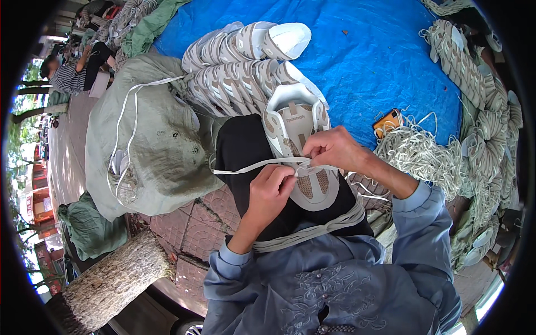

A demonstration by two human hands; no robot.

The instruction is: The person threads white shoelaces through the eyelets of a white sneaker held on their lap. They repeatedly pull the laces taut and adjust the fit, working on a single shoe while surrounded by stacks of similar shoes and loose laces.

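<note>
A white, beige and grey shoe upper (315,195) lies across my lap on my dark trousers, its toe toward me and its heel opening farther away. My right hand (338,149) bends over the eyelet area from the right, fingertips pinched on a flat white shoelace (254,166). Close by on the left, my left hand (271,187) has thumb and fingers closed on the same lace near the toe end of the opening. One length of lace runs out to the left over my knee. A bundle of pale laces (312,228) lies over my lap.
Stacked shoe uppers (237,84) lie beyond my knees at the edge of a blue tarp (385,56). A grey-green sack (151,145) sits left. To the right are a tangled lace pile (421,156), an orange object (387,123) and more bundled uppers (460,67). A tree trunk (117,279) stands lower left; another person (72,75) sits far left.
</note>
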